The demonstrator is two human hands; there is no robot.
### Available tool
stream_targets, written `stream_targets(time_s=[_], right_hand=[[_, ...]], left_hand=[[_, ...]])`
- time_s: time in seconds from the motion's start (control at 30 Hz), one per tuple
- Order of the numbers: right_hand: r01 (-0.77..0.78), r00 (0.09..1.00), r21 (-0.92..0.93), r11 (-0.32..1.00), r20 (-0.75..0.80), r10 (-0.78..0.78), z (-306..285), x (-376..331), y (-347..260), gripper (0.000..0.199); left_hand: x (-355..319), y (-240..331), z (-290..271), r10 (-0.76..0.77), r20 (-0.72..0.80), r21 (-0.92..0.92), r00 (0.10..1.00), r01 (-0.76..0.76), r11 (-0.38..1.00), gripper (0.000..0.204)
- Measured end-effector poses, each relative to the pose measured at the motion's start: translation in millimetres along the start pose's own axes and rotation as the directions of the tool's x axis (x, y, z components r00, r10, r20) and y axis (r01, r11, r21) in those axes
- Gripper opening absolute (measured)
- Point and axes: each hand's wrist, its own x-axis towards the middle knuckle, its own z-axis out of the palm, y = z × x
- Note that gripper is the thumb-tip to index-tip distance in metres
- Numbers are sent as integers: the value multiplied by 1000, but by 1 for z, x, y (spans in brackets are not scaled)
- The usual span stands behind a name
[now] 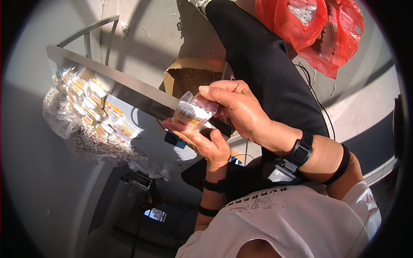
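Our white shirt (275, 223) is near; beyond, our left hand (205, 146) holds a clear packet (192, 114), our right hand (243, 105) pinching its far edge; slackening could drop it.

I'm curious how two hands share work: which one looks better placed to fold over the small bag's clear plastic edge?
Probably the right hand: its fingers are at the clear edge, while the left hand supports the small bag's filled part.
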Motion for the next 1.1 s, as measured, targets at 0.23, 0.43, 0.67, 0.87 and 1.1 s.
stream_targets(time_s=[0.23,0.43,0.67,0.87,1.1], right_hand=[[187,980,-365,912,5,-199,-4,-16,2,7],[350,925,-421,837,16,-379,-2,-21,10,6],[102,994,-197,975,-2,-105,5,-14,1,6],[61,998,-239,969,18,-59,5,-11,1,7],[80,997,-225,971,24,-77,5,-8,6,8]], left_hand=[[-1,5,0,-28,14,53,1000,27,998,79],[-6,1,2,-35,-16,39,999,35,999,80],[-2,0,1,0,-14,-16,1000,0,1000,80],[-2,1,-1,-6,-1,39,1000,6,999,80],[-4,0,-1,-37,2,39,999,37,999,80]])
